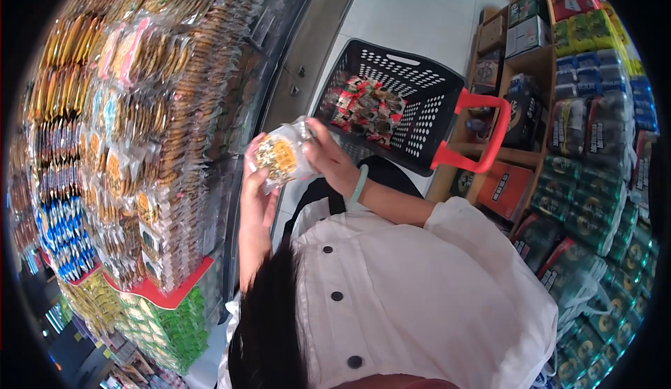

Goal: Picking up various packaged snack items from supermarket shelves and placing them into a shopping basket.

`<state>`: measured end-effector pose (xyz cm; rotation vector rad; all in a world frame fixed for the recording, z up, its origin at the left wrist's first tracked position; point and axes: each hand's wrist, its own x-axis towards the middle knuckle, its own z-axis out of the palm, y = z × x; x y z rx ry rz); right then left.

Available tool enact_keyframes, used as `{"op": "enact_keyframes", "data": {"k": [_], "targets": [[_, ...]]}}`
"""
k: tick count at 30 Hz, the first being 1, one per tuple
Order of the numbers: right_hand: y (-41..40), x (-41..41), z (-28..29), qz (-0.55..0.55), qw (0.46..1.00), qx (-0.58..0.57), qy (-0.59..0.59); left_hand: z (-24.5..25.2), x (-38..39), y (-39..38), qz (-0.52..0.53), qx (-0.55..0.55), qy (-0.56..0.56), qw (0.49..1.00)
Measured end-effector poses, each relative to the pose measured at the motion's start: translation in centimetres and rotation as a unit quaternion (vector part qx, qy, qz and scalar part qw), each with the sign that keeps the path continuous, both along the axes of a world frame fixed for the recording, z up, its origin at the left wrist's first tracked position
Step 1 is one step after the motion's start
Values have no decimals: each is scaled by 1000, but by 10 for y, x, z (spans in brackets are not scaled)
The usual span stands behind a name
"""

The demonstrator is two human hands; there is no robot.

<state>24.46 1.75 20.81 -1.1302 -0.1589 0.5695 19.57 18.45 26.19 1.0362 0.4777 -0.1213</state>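
A clear plastic packet of snack food [280, 155] with an orange printed label is between my two hands. My left hand [258, 179] supports it from the left and below, its thumb lying across the front. At the packet's upper right edge, the fingers of my right hand [333, 158] pinch the wrapper. A pale green bangle [358, 184] circles my right wrist. Just beyond my hands stands a black perforated shopping basket [419, 77] with a red handle [500, 132]. Several red-and-dark wrapped packets [367, 108] lie inside it.
On the left, a tall display holds rows of clear-bagged snacks [157, 111], blue packets [63, 231] and green packets [168, 326]. Wooden shelving [524, 69] with boxes and shrink-wrapped green can packs [582, 195] lines the right. Pale floor tiles [414, 6] run between them.
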Motion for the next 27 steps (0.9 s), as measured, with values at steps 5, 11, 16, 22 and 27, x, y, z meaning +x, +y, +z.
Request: {"op": "enact_keyframes", "data": {"k": [5,11,16,22,27], "targets": [[-59,33,-39,-30,994,23,102,-69,54,-43,-78,-98,26,992],[-113,86,-96,-43,985,-90,140,-153,112,-85,-121,-152,100,976],[-133,123,-172,-64,956,-139,250,-240,152,-109,-153,-153,207,954],[-126,158,-301,-116,914,-156,357,-362,211,-124,-182,-58,328,925],[-116,196,-434,-138,880,-156,427,-499,258,-119,-200,8,370,907]]}}
